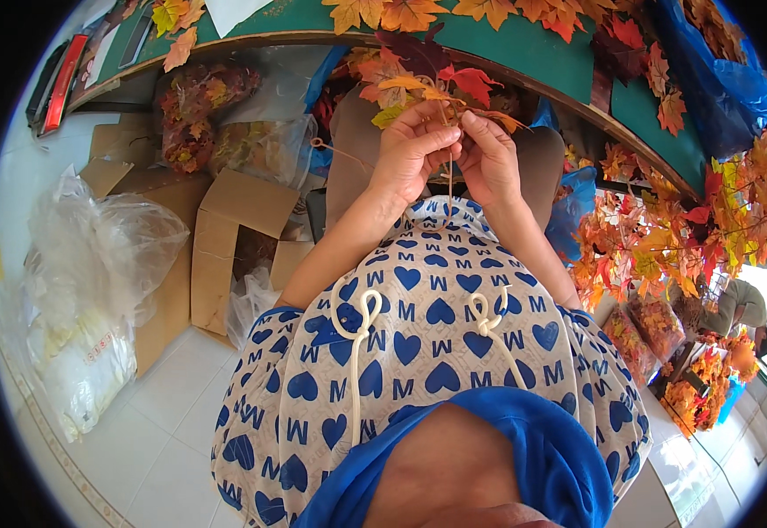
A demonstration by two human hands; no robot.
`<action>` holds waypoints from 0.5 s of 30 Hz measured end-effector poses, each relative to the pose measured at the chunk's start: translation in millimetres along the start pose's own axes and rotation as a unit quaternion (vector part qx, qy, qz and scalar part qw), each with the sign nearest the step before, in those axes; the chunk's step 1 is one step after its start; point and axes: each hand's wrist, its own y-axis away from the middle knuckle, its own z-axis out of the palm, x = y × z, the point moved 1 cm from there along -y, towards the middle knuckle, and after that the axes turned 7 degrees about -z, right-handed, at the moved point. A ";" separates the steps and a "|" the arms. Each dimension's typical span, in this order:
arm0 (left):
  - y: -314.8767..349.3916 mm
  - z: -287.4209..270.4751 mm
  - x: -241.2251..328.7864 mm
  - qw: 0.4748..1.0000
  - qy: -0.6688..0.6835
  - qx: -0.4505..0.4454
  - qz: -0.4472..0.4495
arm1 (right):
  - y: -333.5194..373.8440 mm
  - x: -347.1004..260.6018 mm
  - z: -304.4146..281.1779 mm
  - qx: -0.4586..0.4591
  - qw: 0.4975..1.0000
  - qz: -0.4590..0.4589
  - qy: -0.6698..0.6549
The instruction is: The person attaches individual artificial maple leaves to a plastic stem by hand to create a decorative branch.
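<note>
Pinching a leaf spray (473,84) by its stem (450,187), the left hand (414,151) and right hand (491,157) met over the lap (535,167), on the table's (542,57) near side, seemingly to steady the thin stem.

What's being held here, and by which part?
A leaf spray, pinched in the left hand by its stem, near the leafy end. The right hand pinches close beside; its exact grip is unclear.

Top (436,352): off-white, dark-blue hearts (442,377) and block letters (403,388) all over
Collar (533,440): plain bright blue, bunched on my feed
Cords (356,378): two, cream, knotted, hanging
Sleeves (265,343): same print, blue edging
Trousers (538,167): brownish, I only get the thighs
Left hand (414,154), right hand (491,160): bare
</note>
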 end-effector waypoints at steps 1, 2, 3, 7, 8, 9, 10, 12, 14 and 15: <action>-0.3 -0.1 -0.1 1.000 0.001 0.000 0.001 | 0.1 -0.2 0.4 0.000 1.000 -0.002 0.001; -0.4 0.0 -0.5 1.000 0.000 0.001 -0.004 | 0.4 -0.6 0.6 0.000 1.000 -0.001 0.002; -0.5 -0.3 -0.7 1.000 -0.001 0.005 -0.011 | 0.4 -0.8 0.8 0.003 1.000 -0.004 0.004; -1.1 -1.3 -0.3 1.000 -0.003 0.005 -0.013 | 0.2 -0.2 0.8 -0.007 1.000 -0.008 0.019; -1.4 -1.8 -0.5 1.000 -0.004 0.008 -0.016 | 0.4 0.5 0.5 -0.009 1.000 -0.008 0.021; -2.0 -2.3 -0.8 1.000 -0.006 0.011 -0.019 | 0.5 1.2 0.2 -0.014 0.999 -0.015 0.029; -2.9 -2.8 -1.1 1.000 -0.006 0.011 -0.020 | 0.4 1.9 0.1 -0.019 0.999 -0.022 0.038; -4.7 -3.6 -1.7 1.000 -0.030 -0.006 0.006 | 0.1 3.5 -0.4 -0.012 0.999 -0.029 0.031; -7.8 -5.2 -1.2 1.000 -0.030 -0.003 0.003 | -0.2 4.4 -0.9 -0.005 0.999 -0.036 0.024; -8.8 -6.2 -1.1 1.000 -0.031 0.000 0.001 | -0.3 5.1 -1.3 0.004 1.000 -0.018 -0.003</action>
